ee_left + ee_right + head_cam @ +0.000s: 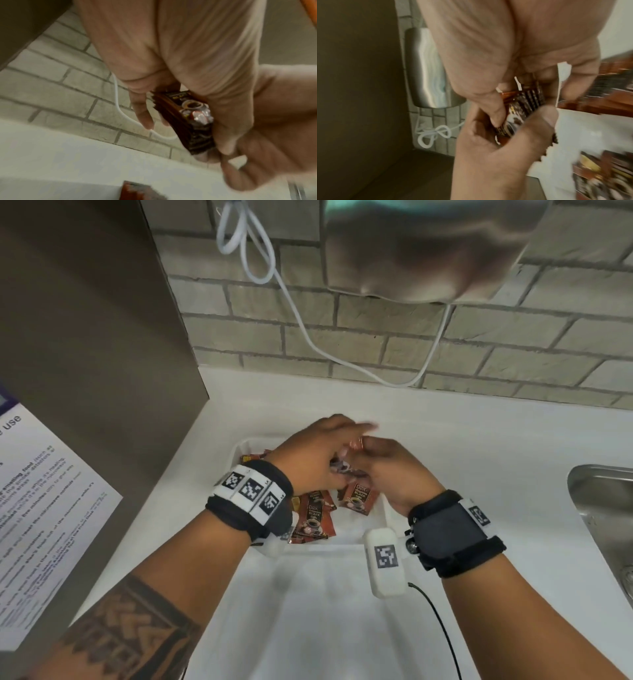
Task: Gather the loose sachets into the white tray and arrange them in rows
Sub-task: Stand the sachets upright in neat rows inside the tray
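A white tray (240,447) lies on the white counter, holding several brown-red coffee sachets (313,518), one of them (359,496) near the right side. Above the tray my two hands meet around a small stack of sachets (342,469). My left hand (329,453) grips the stack (188,121) edge-on between thumb and curled fingers. My right hand (376,457) pinches the same stack (522,106) from the other side. The hands hide most of the stack in the head view. More sachets (599,175) lie blurred below.
A steel sink (603,508) is set into the counter at the right. On the brick wall hang a white cable (308,337) and a steel dispenser (428,251). A brown cabinet side with a printed notice (44,508) stands at the left. A black wire (442,621) trails from my right wrist.
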Available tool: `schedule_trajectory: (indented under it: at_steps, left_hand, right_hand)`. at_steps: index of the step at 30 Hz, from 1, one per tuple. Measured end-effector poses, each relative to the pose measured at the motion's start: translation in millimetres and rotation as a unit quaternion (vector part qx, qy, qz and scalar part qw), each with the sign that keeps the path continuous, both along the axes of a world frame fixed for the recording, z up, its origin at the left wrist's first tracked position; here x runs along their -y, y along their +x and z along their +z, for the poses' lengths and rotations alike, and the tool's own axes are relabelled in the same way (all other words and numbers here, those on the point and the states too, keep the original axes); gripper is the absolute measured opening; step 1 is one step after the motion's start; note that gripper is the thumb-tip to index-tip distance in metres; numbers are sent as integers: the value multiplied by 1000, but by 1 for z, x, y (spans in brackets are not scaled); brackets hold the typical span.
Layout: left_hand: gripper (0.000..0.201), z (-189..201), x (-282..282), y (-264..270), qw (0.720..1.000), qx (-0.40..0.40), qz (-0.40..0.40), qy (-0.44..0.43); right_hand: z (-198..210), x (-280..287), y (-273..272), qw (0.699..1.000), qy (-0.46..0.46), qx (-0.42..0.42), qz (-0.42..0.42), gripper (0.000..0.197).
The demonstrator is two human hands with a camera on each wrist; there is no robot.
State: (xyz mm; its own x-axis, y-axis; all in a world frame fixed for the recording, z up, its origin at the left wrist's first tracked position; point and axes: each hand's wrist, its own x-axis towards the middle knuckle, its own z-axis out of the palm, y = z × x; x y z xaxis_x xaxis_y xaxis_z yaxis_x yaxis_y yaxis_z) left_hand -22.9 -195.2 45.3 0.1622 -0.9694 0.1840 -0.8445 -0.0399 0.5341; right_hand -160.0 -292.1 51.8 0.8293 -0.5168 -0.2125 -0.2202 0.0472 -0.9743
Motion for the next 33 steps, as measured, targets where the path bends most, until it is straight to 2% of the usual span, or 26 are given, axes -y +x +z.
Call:
schedule_trajectory:
  at_steps: [2, 3, 4, 6, 7, 8, 9, 11, 14, 16, 18, 21, 24, 25, 26, 29, 33]
  left_hand:
    - [120, 10, 4, 5, 985, -161, 52, -33]
    - [130, 14, 6, 5, 957, -276, 71, -52]
    - [136, 18, 8, 4, 910, -403, 78, -63]
    - [130, 19, 10, -2, 782, -615, 80, -63]
    - [114, 18, 11, -4, 728, -679, 72, -60]
    - [93, 21, 12, -7, 700, -709, 56, -59]
    - [74, 24, 13, -10, 696, -715, 38, -55]
    - [56, 26, 12, -12, 714, -699, 10, -45]
    - [49, 22, 6, -12, 713, -701, 6, -29]
    - [47, 17, 2, -12, 716, -697, 12, -26]
    - [39, 12, -1, -14, 726, -686, 34, -26]
    - [25, 6, -5, -13, 729, -682, 53, -24]
    - [46, 2, -10, -8, 700, -714, 7, -21]
    - [49, 1, -11, -6, 698, -716, 4, -22]
    - [45, -1, -12, -5, 709, -705, 10, -22]
    - [35, -5, -12, -5, 764, -642, 65, -17]
    - [40, -9, -14, -5, 788, -611, 79, -23]
  right_hand:
    - [12, 6, -3, 1000, 4, 19, 4, 18]
    - [19, 9, -4, 999, 25, 28, 3, 18]
    - [24, 11, -5, 998, 53, 45, 7, 20]
    - [28, 11, -4, 992, 94, 85, 19, 29]
    - [28, 8, -1, 990, 96, 103, 14, 31]
    - [27, 5, 1, 990, 83, 115, 4, 30]
    - [25, 2, 2, 991, 58, 123, -5, 29]
    - [17, 1, 1, 992, -22, 120, -15, 26]
    - [8, 5, -1, 987, -129, 83, -39, 28]
    - [4, 8, -3, 979, -187, 43, -69, 43]
    - [0, 10, -5, 965, -246, 14, -92, 46]
    - [-1, 1, -6, 965, -242, 37, -97, 40]
    - [-4, -8, -5, 973, -203, 48, -104, 44]
    - [-5, -8, -4, 973, -200, 45, -107, 46]
    - [-7, -7, -4, 971, -210, 40, -109, 48]
    - [-5, -1, -5, 952, -287, 41, -99, 43]
    - [3, 12, -4, 945, -316, 19, -79, 18]
